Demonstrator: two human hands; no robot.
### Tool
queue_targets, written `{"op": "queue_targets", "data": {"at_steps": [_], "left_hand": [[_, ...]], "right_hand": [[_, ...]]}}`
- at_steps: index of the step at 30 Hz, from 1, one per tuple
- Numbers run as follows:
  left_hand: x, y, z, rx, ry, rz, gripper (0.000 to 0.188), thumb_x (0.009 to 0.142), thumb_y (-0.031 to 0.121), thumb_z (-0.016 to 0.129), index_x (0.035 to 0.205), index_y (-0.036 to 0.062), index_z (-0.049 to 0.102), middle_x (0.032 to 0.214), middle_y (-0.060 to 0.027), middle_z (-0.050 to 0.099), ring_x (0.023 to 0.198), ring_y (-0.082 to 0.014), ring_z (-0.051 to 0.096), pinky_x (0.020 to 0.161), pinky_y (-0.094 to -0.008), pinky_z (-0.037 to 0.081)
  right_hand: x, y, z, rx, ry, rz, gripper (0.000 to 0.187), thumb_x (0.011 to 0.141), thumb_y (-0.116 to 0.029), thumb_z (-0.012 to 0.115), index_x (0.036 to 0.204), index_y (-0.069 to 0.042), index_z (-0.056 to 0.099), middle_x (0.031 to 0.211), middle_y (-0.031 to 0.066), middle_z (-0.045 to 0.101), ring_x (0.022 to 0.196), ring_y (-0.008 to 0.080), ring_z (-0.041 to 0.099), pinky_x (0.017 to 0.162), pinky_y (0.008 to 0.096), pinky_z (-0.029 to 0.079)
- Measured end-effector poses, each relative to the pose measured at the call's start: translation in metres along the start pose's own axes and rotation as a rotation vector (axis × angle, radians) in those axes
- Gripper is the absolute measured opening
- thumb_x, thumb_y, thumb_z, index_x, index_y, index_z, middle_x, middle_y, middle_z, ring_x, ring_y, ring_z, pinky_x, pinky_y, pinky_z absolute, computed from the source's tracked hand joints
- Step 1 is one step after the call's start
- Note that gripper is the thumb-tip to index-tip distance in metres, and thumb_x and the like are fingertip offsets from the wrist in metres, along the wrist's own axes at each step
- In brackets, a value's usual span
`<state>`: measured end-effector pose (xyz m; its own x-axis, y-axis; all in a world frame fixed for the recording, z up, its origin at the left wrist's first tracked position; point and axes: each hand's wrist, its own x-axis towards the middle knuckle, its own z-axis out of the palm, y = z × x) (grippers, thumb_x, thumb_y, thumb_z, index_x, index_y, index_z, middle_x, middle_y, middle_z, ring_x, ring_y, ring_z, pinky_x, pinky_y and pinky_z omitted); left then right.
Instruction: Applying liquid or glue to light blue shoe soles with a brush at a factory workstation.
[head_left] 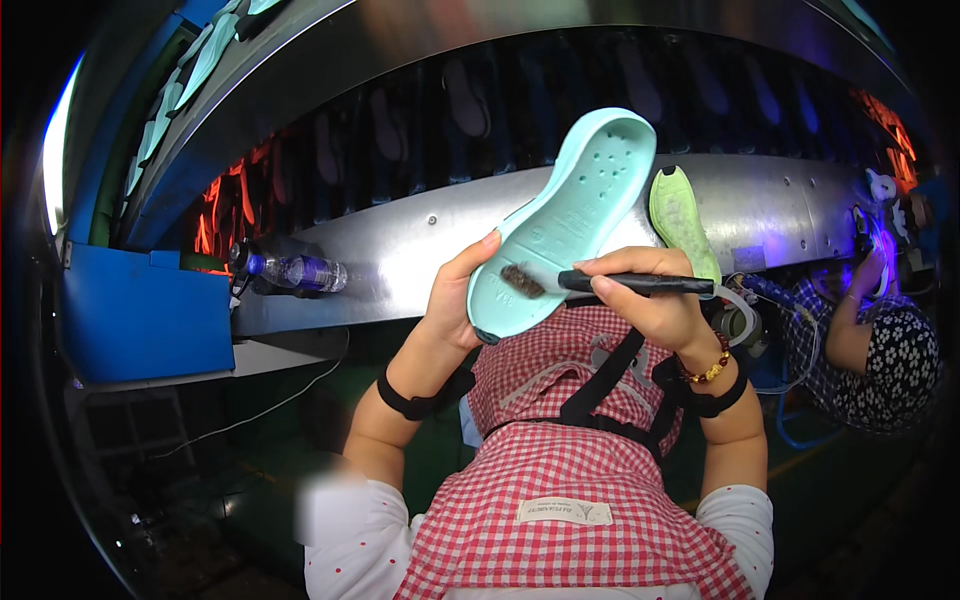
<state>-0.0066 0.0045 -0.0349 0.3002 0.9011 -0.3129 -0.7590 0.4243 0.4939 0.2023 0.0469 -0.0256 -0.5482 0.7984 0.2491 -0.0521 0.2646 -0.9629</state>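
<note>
A pale turquoise shoe sole (560, 215) is held up, tilted, over the metal ledge, its hollow inner side facing me. My left hand (455, 290) grips its lower left edge, near the heel. In my right hand (650, 300) is a brush (640, 283) with a black handle, held like a pen. A thin hose runs from the handle's end past my wrist. The dark bristles lie against the inside of the heel. Just right of the turquoise sole, a light green sole (684, 222) rests on the ledge.
Behind the metal ledge (390, 240), several soles sit in a dark conveyor recess with red glowing light at its sides. A plastic bottle (305, 272) lies at the left, near a blue box (150, 315). At the right, a co-worker (885, 365) works under violet light.
</note>
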Motion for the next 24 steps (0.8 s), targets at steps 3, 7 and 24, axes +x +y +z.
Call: {"op": "queue_targets", "data": {"at_steps": [3, 7, 24], "left_hand": [[-0.001, -0.001, -0.009, 0.015, 0.013, 0.006, 0.055, 0.088, 0.033, 0.039, 0.129, -0.0032, 0.032, 0.123, -0.0260, 0.044, 0.104, -0.0405, 0.052, 0.084, -0.0555, 0.046], [-0.003, -0.009, -0.008, 0.029, 0.053, 0.026, 0.055, 0.088, 0.034, 0.038, 0.129, -0.0030, 0.032, 0.124, -0.0256, 0.043, 0.107, -0.0404, 0.051, 0.084, -0.0579, 0.044], [-0.021, 0.013, 0.030, 0.110, -0.034, 0.186, 0.054, 0.090, 0.034, 0.038, 0.128, -0.0030, 0.033, 0.120, -0.0210, 0.049, 0.106, -0.0309, 0.053, 0.090, -0.0415, 0.045]], "right_hand": [[0.000, 0.003, -0.003, -0.088, 0.127, -0.063, 0.017, 0.076, -0.003, 0.062, 0.091, 0.003, 0.064, 0.082, 0.0129, 0.066, 0.071, 0.0143, 0.063, 0.064, 0.0227, 0.048], [0.008, 0.013, -0.012, -0.189, 0.309, -0.071, 0.018, 0.076, -0.002, 0.062, 0.092, 0.004, 0.063, 0.088, 0.0156, 0.065, 0.079, 0.0191, 0.064, 0.071, 0.0247, 0.049], [-0.015, -0.057, -0.017, 0.305, -0.220, 0.165, 0.025, 0.077, -0.003, 0.062, 0.102, 0.002, 0.062, 0.094, 0.0125, 0.065, 0.081, 0.0144, 0.062, 0.071, 0.0238, 0.049]]}}
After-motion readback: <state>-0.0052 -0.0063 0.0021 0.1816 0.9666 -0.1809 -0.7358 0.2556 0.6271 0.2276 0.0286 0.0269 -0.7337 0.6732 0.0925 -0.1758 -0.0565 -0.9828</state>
